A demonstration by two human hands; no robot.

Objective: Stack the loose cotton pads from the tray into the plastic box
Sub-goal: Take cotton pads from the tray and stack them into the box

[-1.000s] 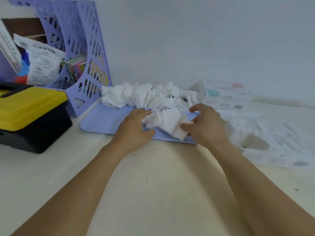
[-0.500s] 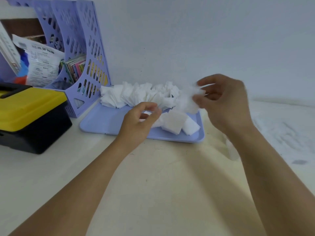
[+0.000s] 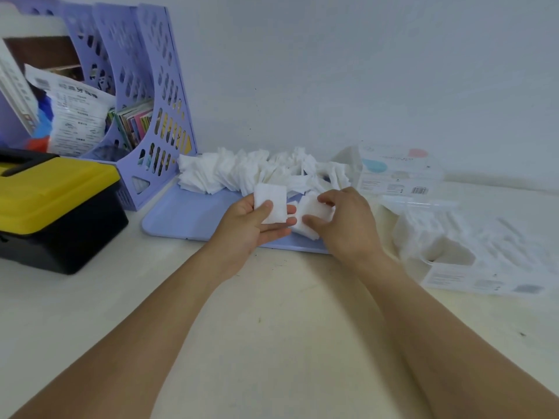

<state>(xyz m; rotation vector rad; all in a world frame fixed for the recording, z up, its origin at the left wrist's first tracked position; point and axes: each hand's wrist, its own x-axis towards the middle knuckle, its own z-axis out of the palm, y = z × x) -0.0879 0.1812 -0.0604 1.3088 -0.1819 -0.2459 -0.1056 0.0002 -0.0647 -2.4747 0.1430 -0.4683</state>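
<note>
A lilac tray (image 3: 187, 216) lies on the table against the wall, with a long heap of loose white cotton pads (image 3: 242, 172) along its far side. My left hand (image 3: 251, 228) is palm up over the tray's front edge and holds a square cotton pad (image 3: 270, 204) under its thumb. My right hand (image 3: 344, 225) pinches a few more pads (image 3: 311, 219) lying on the tray beside it. The clear plastic box (image 3: 396, 173) with a printed label stands just right of the tray.
A lilac perforated file rack (image 3: 145, 95) with books and packets stands at the back left. A black box with a yellow lid (image 3: 51, 195) sits in front of it. Crumpled clear plastic packaging (image 3: 472, 255) lies at the right.
My right hand, raised with a pad half a second ago, has come down onto pads on the tray. My left hand has turned palm up and now holds a square pad.
</note>
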